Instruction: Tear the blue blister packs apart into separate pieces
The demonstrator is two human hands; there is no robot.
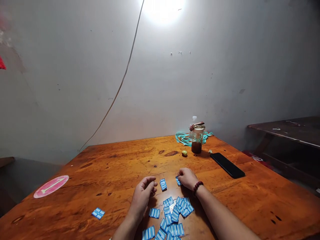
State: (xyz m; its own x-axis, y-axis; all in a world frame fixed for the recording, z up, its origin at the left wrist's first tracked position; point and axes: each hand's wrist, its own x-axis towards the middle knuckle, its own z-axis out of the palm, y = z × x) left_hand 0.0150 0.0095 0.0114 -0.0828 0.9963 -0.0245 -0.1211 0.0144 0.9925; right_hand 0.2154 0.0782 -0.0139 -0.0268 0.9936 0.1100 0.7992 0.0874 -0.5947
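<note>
Hands, two, bare, on orange-brown wooden table (120, 160). Right hand (187, 177), beaded bracelet at wrist, fingers curled shut on one small blue-and-white striped packet (178, 181). Left hand (143, 195) loosely curled, holding nothing, just beside a second striped packet (163, 184). Heap of like packets (175, 216) toward near edge, between forearms; one stray (98, 213) near left edge. Advice: pinch packets singly by their edges, so the heap stays undisturbed.

I see a grey plaster wall (75, 83) behind the orange wooden desk (120, 163), a bright lamp glare (163, 10) high above it, and a dark bench (287, 131) to its right.
</note>
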